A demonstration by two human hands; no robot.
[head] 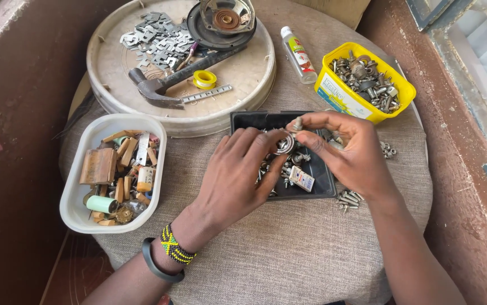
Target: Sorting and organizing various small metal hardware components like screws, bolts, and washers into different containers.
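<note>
On the cloth-covered tabletop (288,254), a round cream tray (113,62) carries a hammer (164,85) and yellow tape roll (204,79), with a white tub (79,186) of wooden bits at left and a yellow tub (339,99) of bolts at right. Over the black tray (322,181) of screws, left hand (235,175) and right hand (348,149) meet. Left hand pinches a round metal bearing (283,144); right hand's fingertips grip a small bolt (297,123) just above it.

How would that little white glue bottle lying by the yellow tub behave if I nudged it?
The white bottle lies on its side and looks round, so it would probably roll. It seems small and plastic, likely light. The cushion's cloth may slow it.
</note>
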